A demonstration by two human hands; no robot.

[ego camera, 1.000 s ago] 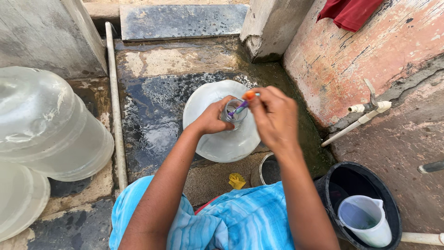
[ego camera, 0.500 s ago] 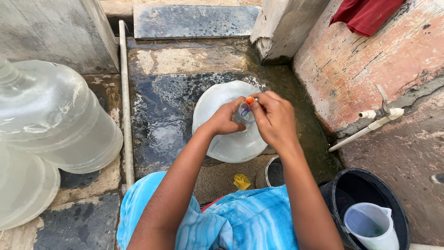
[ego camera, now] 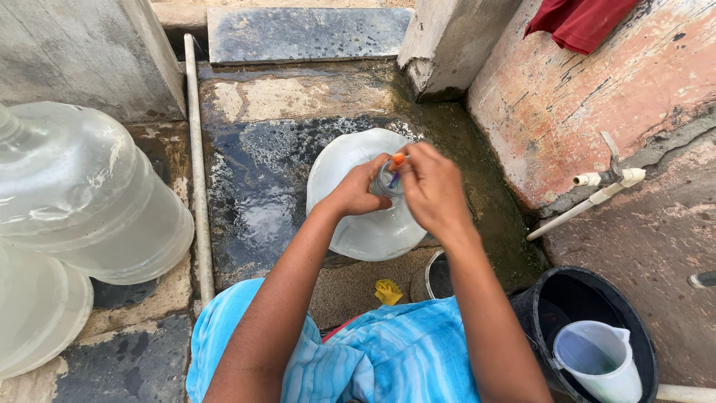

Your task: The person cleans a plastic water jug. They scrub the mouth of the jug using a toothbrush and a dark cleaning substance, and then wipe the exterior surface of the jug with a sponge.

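A large clear plastic water jug (ego camera: pixel 365 216) stands upright on the wet, dark stone floor (ego camera: pixel 253 201), seen from above so that its rounded shoulder shows as a pale, cloudy disc with the narrow neck at the centre. The plastic is translucent and faintly bluish, with dull highlights across the shoulder. The left hand (ego camera: pixel 359 188) is wrapped around the neck, fingers curled closed on it. The right hand (ego camera: pixel 432 190) is closed on a thin brush (ego camera: pixel 395 168) with an orange tip and a dark stem, which points down into the jug's mouth; how deep it goes cannot be seen.

The jug sits near the middle of the floor, between a white pipe (ego camera: pixel 198 164) running along the ground on the person's left and a worn pinkish wall (ego camera: pixel 597 89) on the right. Two more big clear jugs (ego camera: pixel 89 194) lie on their sides at the left edge, beyond the pipe. Close to the person's lap, covered in blue striped cloth (ego camera: pixel 373 358), lies a small yellow scrap (ego camera: pixel 388 291), with a round metal pot (ego camera: pixel 436 277) just beside it. At the lower right a black bucket (ego camera: pixel 641 328) holds a white plastic pitcher (ego camera: pixel 597 362). A white tap (ego camera: pixel 608 179) juts from the wall, and a red cloth (ego camera: pixel 582 22) hangs over the wall's top.
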